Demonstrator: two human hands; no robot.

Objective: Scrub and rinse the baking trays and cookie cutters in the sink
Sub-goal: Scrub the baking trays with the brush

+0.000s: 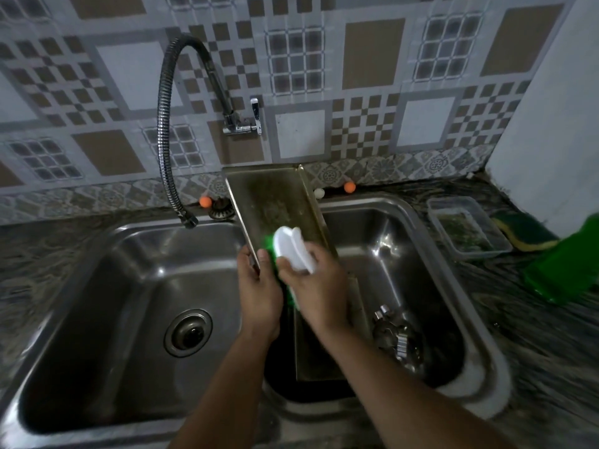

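tray (275, 202): thin stiff metal, probably slick when wet; left hand (259, 286) pinches its lower edge
brush (293, 249): light plastic, right hand (316, 283) wraps its back, bristles on tray

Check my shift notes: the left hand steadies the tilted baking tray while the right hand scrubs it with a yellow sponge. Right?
Not quite. In the head view the right hand grips a white brush with green bristles, not a yellow sponge. The left hand does steady the tilted baking tray.
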